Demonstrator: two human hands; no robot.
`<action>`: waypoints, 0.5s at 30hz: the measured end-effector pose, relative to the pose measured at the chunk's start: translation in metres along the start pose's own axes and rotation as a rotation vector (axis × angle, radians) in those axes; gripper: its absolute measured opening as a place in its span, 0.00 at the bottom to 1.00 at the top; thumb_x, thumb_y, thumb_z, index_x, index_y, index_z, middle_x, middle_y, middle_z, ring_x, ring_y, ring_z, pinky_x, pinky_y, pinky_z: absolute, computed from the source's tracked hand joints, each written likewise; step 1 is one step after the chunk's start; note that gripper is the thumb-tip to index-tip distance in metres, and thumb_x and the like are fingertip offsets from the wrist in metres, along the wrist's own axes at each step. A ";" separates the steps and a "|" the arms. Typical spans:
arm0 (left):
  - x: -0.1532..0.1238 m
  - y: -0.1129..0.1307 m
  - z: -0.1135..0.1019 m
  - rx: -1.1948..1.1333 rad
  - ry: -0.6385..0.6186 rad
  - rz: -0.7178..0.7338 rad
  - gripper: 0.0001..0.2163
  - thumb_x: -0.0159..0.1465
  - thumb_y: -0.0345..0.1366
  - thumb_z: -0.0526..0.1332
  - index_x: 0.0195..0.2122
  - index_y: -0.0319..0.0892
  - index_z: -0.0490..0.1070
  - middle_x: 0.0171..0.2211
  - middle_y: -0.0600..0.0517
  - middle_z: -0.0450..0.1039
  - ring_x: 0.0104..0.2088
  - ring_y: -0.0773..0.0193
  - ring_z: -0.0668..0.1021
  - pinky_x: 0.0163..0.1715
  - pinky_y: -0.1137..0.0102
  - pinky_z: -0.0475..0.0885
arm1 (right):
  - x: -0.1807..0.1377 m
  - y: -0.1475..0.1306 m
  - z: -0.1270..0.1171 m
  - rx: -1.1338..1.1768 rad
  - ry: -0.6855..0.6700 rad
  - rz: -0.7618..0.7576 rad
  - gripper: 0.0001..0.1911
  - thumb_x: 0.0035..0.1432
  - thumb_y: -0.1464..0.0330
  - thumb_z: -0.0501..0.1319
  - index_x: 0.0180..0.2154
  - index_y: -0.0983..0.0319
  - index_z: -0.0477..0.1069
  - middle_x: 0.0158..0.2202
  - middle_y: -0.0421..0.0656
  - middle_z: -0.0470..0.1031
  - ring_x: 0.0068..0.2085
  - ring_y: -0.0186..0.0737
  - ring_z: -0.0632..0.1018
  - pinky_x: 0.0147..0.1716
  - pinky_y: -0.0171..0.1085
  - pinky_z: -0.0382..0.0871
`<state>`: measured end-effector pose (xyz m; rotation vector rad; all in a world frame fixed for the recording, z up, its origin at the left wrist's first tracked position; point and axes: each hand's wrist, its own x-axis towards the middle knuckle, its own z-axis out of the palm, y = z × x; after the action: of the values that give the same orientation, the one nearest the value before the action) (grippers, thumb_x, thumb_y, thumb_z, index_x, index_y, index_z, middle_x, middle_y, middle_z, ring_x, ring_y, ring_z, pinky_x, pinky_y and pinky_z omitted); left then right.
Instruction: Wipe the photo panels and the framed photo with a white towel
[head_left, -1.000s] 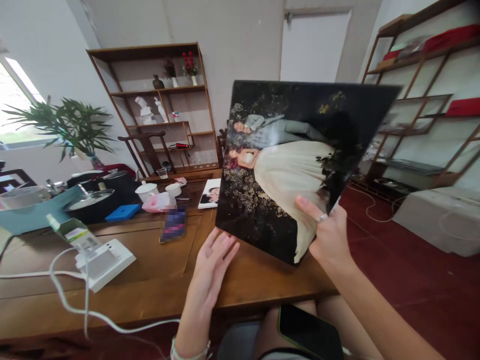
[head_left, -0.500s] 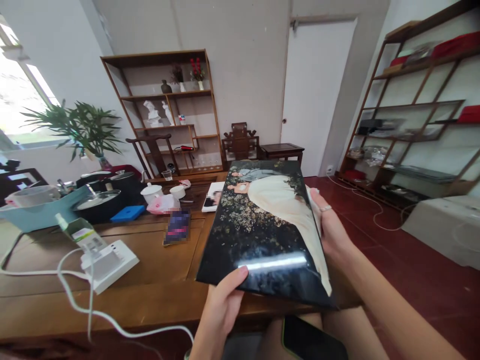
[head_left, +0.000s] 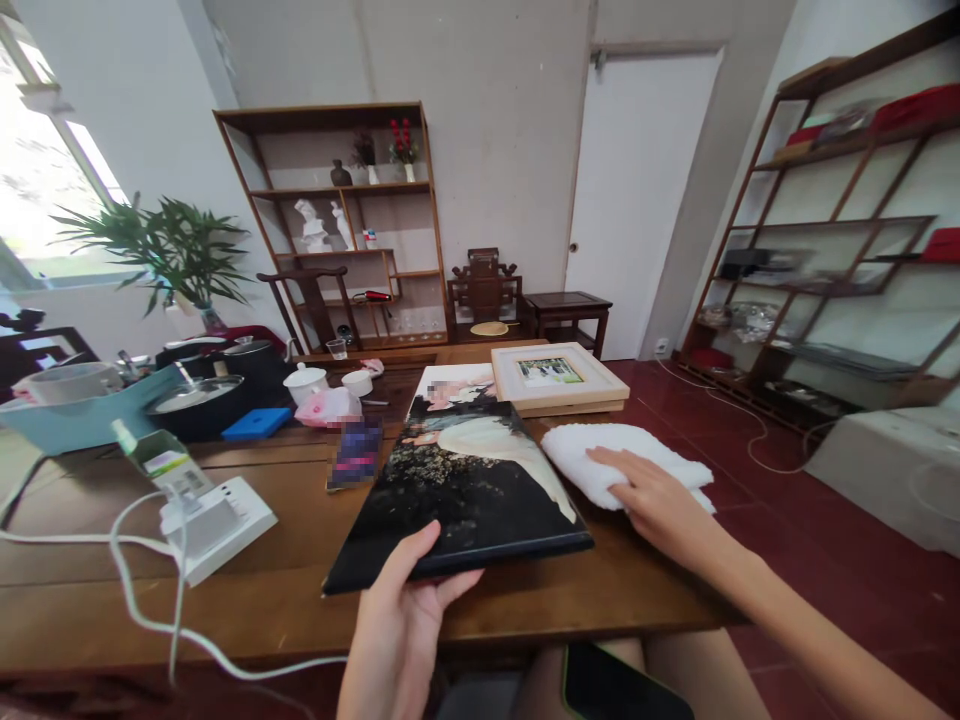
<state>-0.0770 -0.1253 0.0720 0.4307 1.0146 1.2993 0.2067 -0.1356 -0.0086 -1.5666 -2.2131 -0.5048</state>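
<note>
A large dark photo panel (head_left: 457, 490) showing a couple lies nearly flat on the wooden table (head_left: 300, 590). My left hand (head_left: 409, 620) grips its near edge, thumb on top and fingers underneath. My right hand (head_left: 652, 495) rests with its fingers on a folded white cloth (head_left: 622, 455) that lies on the table just right of the panel. Behind the panel lie another photo print (head_left: 457, 383) and a light wooden picture frame (head_left: 556, 377).
On the left of the table sit a white power strip (head_left: 217, 525) with a cable, a green-topped box (head_left: 154, 458), black pots (head_left: 202, 395), a blue tub (head_left: 75, 415), and white cups (head_left: 304, 380). A phone (head_left: 622, 685) rests on my lap. Shelves line the back and right walls.
The panel was lowered from upright in the air to nearly flat on the table. My right hand let go of it and moved onto the white cloth; my left hand took its near edge.
</note>
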 end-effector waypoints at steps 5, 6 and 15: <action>0.004 0.006 -0.009 -0.012 0.018 0.021 0.06 0.55 0.22 0.58 0.29 0.35 0.74 0.23 0.49 0.77 0.22 0.63 0.79 0.22 0.69 0.79 | 0.007 -0.023 -0.031 0.264 -0.320 0.136 0.14 0.59 0.61 0.55 0.33 0.61 0.77 0.60 0.49 0.60 0.60 0.54 0.61 0.57 0.53 0.56; 0.004 0.007 -0.011 -0.013 0.021 0.025 0.07 0.55 0.21 0.57 0.30 0.35 0.74 0.23 0.49 0.77 0.23 0.63 0.80 0.23 0.69 0.79 | 0.010 -0.025 -0.039 0.307 -0.356 0.158 0.17 0.60 0.59 0.53 0.35 0.61 0.77 0.59 0.49 0.62 0.59 0.54 0.63 0.57 0.52 0.56; 0.014 0.006 -0.024 0.000 0.019 0.032 0.08 0.57 0.22 0.56 0.29 0.37 0.74 0.26 0.48 0.79 0.24 0.63 0.80 0.23 0.70 0.79 | 0.084 -0.011 -0.033 0.319 -0.075 0.119 0.12 0.61 0.64 0.53 0.36 0.60 0.75 0.39 0.43 0.78 0.41 0.42 0.77 0.42 0.38 0.67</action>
<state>-0.1012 -0.1171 0.0587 0.4366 1.0272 1.3341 0.1740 -0.0871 0.0616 -1.5526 -2.1114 -0.0540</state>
